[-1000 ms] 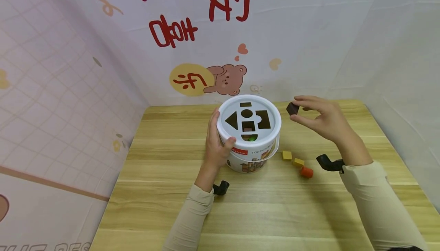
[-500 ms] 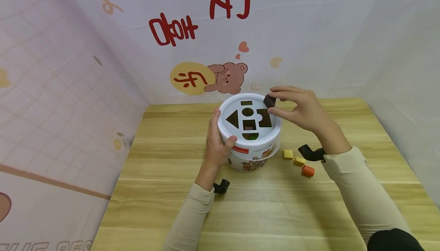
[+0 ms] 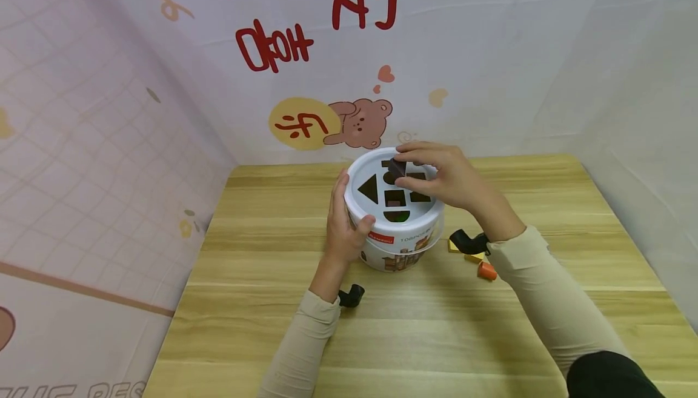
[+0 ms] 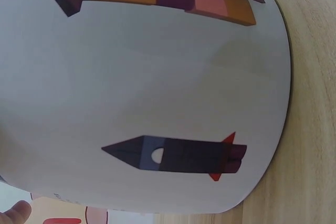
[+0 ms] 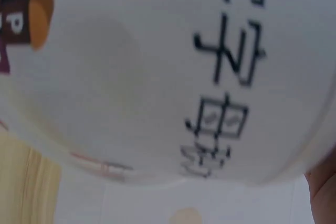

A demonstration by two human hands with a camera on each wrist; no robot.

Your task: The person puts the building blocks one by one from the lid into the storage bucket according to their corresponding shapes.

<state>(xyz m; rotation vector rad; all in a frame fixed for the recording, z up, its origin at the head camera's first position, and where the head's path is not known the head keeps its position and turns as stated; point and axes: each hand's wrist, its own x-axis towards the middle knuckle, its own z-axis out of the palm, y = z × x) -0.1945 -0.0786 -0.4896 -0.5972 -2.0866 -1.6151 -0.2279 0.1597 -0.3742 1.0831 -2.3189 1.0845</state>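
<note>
One dark block (image 3: 398,168) held above a bucket (image 3: 378,257)

Nearest are two beige sleeves (image 3: 297,349), the right one crossed by a black band (image 3: 611,377); black mounts (image 3: 354,296) jut from both wrists; pale wood-grained tabletop (image 3: 425,343) spreads beneath. Farther on lies an orange cylinder (image 3: 487,271), with two yellow blocks (image 3: 475,257) just beyond it, partly hidden by the right mount; all three are near the bucket, on its right. The white bucket stands upright on the tabletop, a red label and printed buildings on its front; the left wrist view shows a printed rocket on its side, the right wrist view blurred dark characters.

The left hand (image 3: 345,228) has its grip on the bucket, thumb over the rim, fingers along the left side; the right hand (image 3: 447,177) pinches the dark block in its grip, over the far part of the lid (image 3: 418,210), partly covering the round and narrow rectangular holes; whether block and lid touch, I cannot tell. Nearer holes are half-round, square and triangular; green shows through the half-round one. Behind rises a white wall (image 3: 491,83) with a bear (image 3: 362,122), hearts and red characters.
</note>
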